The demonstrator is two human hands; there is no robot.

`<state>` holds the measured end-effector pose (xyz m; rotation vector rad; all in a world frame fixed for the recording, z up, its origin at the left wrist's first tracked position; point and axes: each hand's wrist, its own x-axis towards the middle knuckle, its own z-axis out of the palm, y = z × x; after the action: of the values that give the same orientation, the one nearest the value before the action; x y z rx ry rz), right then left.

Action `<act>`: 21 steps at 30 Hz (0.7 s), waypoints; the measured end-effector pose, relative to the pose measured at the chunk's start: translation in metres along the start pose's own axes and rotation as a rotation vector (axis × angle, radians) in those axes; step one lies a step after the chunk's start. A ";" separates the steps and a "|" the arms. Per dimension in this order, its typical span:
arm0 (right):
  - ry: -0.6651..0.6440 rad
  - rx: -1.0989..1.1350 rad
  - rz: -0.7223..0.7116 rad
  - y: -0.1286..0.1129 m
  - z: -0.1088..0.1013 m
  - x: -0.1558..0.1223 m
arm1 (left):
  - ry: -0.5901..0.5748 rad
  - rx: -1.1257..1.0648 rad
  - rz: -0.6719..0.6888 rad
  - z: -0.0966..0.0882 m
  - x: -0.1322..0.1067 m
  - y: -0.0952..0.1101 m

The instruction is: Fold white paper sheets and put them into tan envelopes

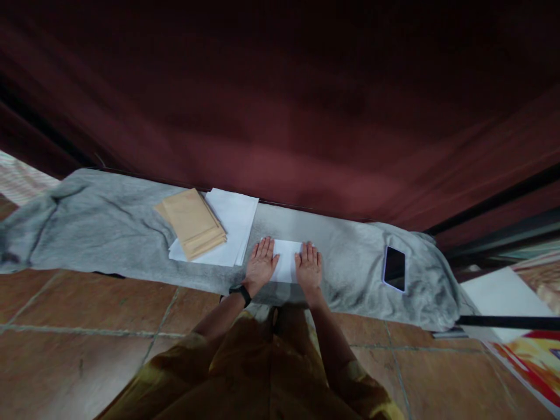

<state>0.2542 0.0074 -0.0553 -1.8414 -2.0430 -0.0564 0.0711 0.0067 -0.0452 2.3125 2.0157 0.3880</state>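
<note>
A small white sheet of paper, perhaps folded, lies on the grey cloth in front of me. My left hand rests flat on its left side, fingers stretched out and pointing away from me. Flat on the right side of the same paper lies my right hand, its fingers also extended. To the left of my hands is a stack of brown envelopes, which sits on top of larger white sheets.
A grey cloth covers the long narrow surface. Toward its right end lies a phone with a dark screen. Dark red fabric rises behind the surface. Below are brown floor tiles; a white board stands at the right.
</note>
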 end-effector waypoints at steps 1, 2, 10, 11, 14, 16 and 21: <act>0.002 -0.004 0.014 0.003 -0.001 -0.002 | 0.007 -0.004 -0.007 0.000 -0.003 -0.001; 0.002 -0.011 0.027 0.005 -0.002 -0.004 | 0.015 -0.008 -0.011 0.000 -0.005 -0.002; 0.004 -0.036 0.100 0.020 -0.011 -0.022 | 0.069 -0.014 -0.019 -0.005 -0.034 -0.010; 0.013 -0.034 0.103 0.022 -0.012 -0.025 | 0.079 -0.016 -0.017 -0.005 -0.038 -0.011; 0.040 -0.030 0.114 0.027 -0.013 -0.033 | 0.099 -0.017 -0.015 -0.006 -0.048 -0.014; 0.055 -0.025 0.131 0.031 -0.014 -0.038 | 0.095 -0.014 -0.027 -0.008 -0.052 -0.015; 0.090 -0.017 0.187 0.038 -0.020 -0.050 | 0.067 -0.003 -0.064 -0.013 -0.062 -0.011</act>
<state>0.2991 -0.0405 -0.0608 -1.9938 -1.8085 -0.1037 0.0503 -0.0538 -0.0446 2.2564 2.1115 0.4704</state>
